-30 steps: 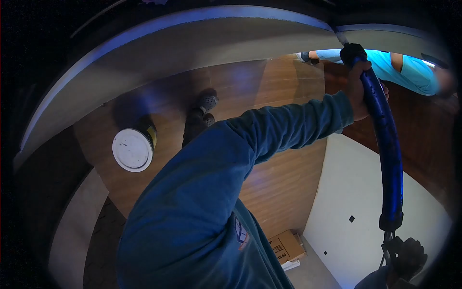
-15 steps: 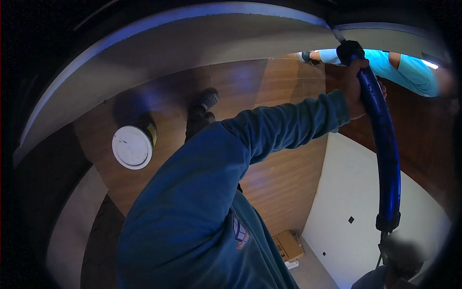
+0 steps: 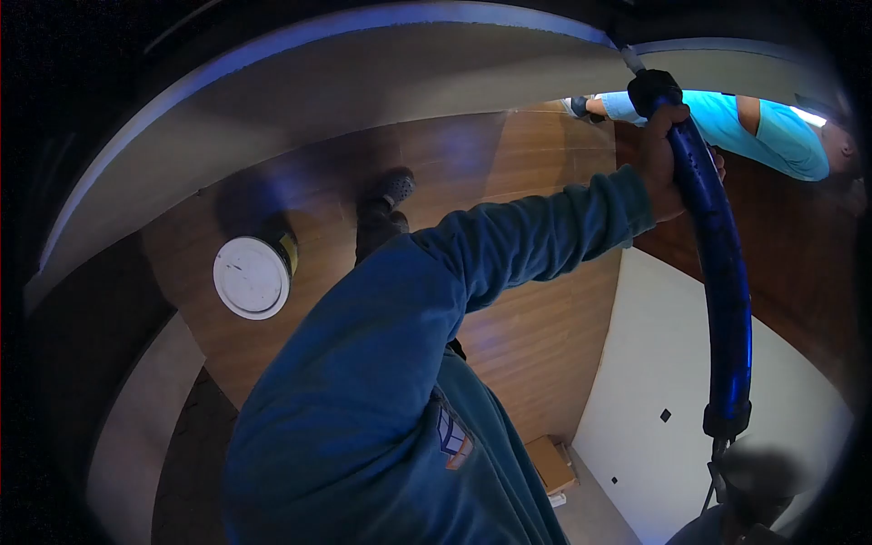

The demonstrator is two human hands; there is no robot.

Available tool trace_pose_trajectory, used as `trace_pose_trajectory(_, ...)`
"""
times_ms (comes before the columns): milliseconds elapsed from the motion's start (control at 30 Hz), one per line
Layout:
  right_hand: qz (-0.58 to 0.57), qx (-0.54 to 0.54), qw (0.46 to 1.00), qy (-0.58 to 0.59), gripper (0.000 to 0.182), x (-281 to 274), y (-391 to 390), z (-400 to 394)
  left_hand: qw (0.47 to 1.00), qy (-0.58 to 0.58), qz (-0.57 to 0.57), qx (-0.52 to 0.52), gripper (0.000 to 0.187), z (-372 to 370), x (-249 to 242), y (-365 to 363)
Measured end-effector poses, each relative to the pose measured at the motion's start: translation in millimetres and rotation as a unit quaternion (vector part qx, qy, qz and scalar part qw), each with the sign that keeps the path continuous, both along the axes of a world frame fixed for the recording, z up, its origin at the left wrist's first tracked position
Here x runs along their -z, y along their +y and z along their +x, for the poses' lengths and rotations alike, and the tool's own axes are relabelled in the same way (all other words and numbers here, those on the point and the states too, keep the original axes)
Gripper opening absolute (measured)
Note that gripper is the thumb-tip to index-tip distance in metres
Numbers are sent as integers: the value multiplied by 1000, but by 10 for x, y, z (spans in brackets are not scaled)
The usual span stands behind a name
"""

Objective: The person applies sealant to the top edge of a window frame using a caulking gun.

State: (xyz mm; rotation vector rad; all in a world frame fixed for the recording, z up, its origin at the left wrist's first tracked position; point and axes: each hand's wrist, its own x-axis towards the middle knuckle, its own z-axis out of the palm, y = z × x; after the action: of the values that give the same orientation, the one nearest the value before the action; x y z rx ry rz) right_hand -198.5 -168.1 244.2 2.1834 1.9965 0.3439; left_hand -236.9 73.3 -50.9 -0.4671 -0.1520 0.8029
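My left hand (image 3: 665, 168) is wrapped round the front part of a caulking gun (image 3: 722, 263) with a long blue barrel and black end caps. The thumb lies over the barrel near the front cap, and fingertips show on its far side. A pale nozzle (image 3: 631, 59) points up to the gap beside a light edge strip (image 3: 436, 14). My left arm, in a dark teal sleeve, stretches across the view. At the gun's rear end, rods run down into a blurred dark area. My right hand cannot be made out there, nor its fingers.
A bucket with a white lid (image 3: 252, 278) stands on the wood-look floor (image 3: 536, 354). Near it is a foot in a grey clog (image 3: 396, 188). Another person in a turquoise shirt (image 3: 772, 141) is at upper right. A cardboard box (image 3: 551, 465) lies by the white wall (image 3: 672, 363).
The caulking gun and my left hand have shifted slightly to the left in view, with the grip unchanged. The person in turquoise has moved a little.
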Motion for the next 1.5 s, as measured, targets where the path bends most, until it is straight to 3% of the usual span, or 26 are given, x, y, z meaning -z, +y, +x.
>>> trace_pose_trajectory(67,36,-32,998,-36,30,19,-24,9,1000,-6,-7,5,57,4,-6,11)
trace_pose_trajectory(200,38,17,999,16,32,-12,-99,28,1000,-12,-24,3,57,6,-17,5)
trace_pose_trajectory(433,78,-31,973,215,33,25,-52,37,1000,6,-7,-13,55,-40,-18,-15)
trace_pose_trajectory(767,121,-93,861,484,34,69,11,37,999,35,-11,-11,55,-105,-66,-18)
trace_pose_trajectory(1200,187,-11,742,644,42,10,-96,265,996,80,-25,19,55,-148,-120,26)
trace_pose_trajectory(1233,187,-12,742,644,42,54,-77,168,996,79,-24,18,55,-137,-95,34)
trace_pose_trajectory(1267,186,57,857,477,42,135,-45,-11,998,64,-8,18,56,-124,-52,30)
trace_pose_trajectory(1300,177,125,933,287,41,166,-29,-111,999,48,7,20,56,-88,-22,35)
trace_pose_trajectory(1333,198,212,811,508,42,75,-31,-83,999,48,8,22,56,-89,-39,54)
trace_pose_trajectory(1367,198,215,811,507,42,62,-30,-80,998,58,-5,21,57,-90,-48,57)
trace_pose_trajectory(1433,116,42,806,579,40,77,18,-156,997,69,-19,25,57,-101,-67,52)
trace_pose_trajectory(1467,93,13,843,529,36,59,-17,-91,997,70,-18,26,57,-103,-69,69)
trace_pose_trajectory(1500,93,14,843,530,36,76,-4,-87,997,72,-19,28,57,-104,-70,74)
